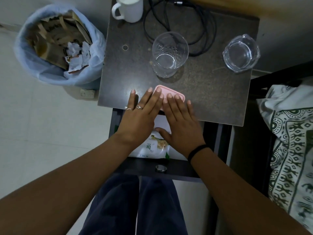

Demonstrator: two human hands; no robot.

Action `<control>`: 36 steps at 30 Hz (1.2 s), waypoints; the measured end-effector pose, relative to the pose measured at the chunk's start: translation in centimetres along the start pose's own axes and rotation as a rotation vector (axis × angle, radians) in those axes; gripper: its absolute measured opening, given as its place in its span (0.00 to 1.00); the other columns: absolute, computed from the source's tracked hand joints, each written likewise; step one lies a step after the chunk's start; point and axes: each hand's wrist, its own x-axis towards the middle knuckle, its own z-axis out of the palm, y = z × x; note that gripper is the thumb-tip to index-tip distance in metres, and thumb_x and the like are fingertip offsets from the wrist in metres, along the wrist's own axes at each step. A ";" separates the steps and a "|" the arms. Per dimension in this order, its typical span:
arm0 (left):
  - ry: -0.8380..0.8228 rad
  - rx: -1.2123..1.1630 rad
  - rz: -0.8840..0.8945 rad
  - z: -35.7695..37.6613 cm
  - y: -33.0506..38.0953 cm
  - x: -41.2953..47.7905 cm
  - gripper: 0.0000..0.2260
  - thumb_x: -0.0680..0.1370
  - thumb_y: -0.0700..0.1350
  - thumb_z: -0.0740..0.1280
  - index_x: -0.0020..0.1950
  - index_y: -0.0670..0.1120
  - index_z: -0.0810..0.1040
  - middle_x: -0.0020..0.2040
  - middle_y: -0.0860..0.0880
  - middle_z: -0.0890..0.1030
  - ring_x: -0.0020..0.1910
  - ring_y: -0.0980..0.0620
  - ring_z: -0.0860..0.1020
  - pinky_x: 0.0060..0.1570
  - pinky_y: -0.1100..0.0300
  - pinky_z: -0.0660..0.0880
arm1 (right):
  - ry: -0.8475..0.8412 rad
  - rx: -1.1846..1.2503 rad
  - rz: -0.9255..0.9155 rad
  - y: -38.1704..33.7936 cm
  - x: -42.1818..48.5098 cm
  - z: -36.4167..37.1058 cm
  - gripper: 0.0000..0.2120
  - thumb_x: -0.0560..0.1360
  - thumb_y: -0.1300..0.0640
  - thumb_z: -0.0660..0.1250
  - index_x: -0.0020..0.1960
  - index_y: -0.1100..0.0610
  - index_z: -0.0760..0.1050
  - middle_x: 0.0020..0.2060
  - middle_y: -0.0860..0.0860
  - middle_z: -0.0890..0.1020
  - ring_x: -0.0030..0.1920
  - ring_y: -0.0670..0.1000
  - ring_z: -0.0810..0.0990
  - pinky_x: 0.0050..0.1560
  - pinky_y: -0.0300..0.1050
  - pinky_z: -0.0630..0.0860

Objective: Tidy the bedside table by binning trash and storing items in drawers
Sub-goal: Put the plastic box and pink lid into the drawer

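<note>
A pink rectangular box (169, 92) lies at the front edge of the dark bedside table (211, 92). My left hand (138, 119) and my right hand (179, 122) both rest flat over it, fingers spread, fingertips on its lid. Most of the box is hidden beneath them. Below the table edge the top drawer (177, 168) stands pulled out, with a white and green packet (152, 148) lying inside. A metal knob (160, 167) marks the drawer front. A bin (57, 46) lined with a pale blue bag stands on the floor to the left, holding cardboard and crumpled paper.
On the table stand a clear tumbler (170, 53), a glass jug (241, 53), a white mug (128, 9) and a coiled black cable (199, 28). A patterned bedsheet (291, 141) lies at the right. My legs in dark trousers are below the drawer.
</note>
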 end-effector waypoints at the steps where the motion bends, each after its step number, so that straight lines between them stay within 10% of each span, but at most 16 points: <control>1: -0.004 -0.013 0.008 0.1 -0.2 0.1 0.32 0.74 0.46 0.59 0.76 0.42 0.53 0.77 0.44 0.56 0.76 0.43 0.56 0.71 0.40 0.37 | 0.002 0.001 0.006 -0.1 0.1 -0.1 0.40 0.75 0.37 0.60 0.76 0.61 0.54 0.75 0.59 0.58 0.75 0.56 0.51 0.75 0.54 0.40; 6: -0.060 -0.146 0.015 -1.7 -0.3 0.6 0.31 0.72 0.50 0.47 0.75 0.41 0.61 0.75 0.43 0.62 0.72 0.37 0.63 0.70 0.38 0.45 | -0.052 -0.059 0.008 -0.1 0.3 -0.8 0.40 0.74 0.39 0.62 0.75 0.62 0.55 0.74 0.59 0.60 0.75 0.58 0.53 0.75 0.55 0.41; 12: -0.014 -0.190 0.030 -0.5 -0.2 -0.1 0.36 0.70 0.38 0.67 0.76 0.42 0.57 0.77 0.44 0.58 0.76 0.45 0.56 0.72 0.41 0.48 | 0.070 0.073 0.040 -0.2 1.5 -3.3 0.30 0.70 0.51 0.70 0.68 0.59 0.68 0.67 0.57 0.73 0.69 0.59 0.67 0.71 0.59 0.59; 17: 0.069 -0.417 0.151 -0.7 -0.1 0.0 0.33 0.70 0.34 0.67 0.74 0.41 0.61 0.74 0.42 0.64 0.74 0.44 0.60 0.71 0.40 0.59 | -0.038 0.286 0.137 0.4 1.8 -3.5 0.35 0.68 0.60 0.69 0.73 0.55 0.61 0.67 0.56 0.72 0.66 0.58 0.70 0.67 0.55 0.68; 27: -0.098 -0.037 0.031 2.6 1.6 -1.4 0.39 0.71 0.41 0.68 0.77 0.44 0.49 0.78 0.45 0.51 0.77 0.44 0.48 0.69 0.37 0.35 | -0.217 0.450 0.720 -0.2 -9.6 0.8 0.40 0.68 0.40 0.70 0.73 0.41 0.52 0.65 0.52 0.63 0.54 0.53 0.75 0.48 0.44 0.75; 36: -0.044 0.019 0.033 4.3 1.3 -1.5 0.41 0.71 0.40 0.67 0.78 0.45 0.46 0.78 0.45 0.49 0.77 0.44 0.45 0.69 0.39 0.33 | -0.417 0.447 0.816 0.1 -7.4 9.6 0.36 0.68 0.48 0.71 0.69 0.56 0.58 0.64 0.54 0.62 0.55 0.62 0.76 0.52 0.52 0.78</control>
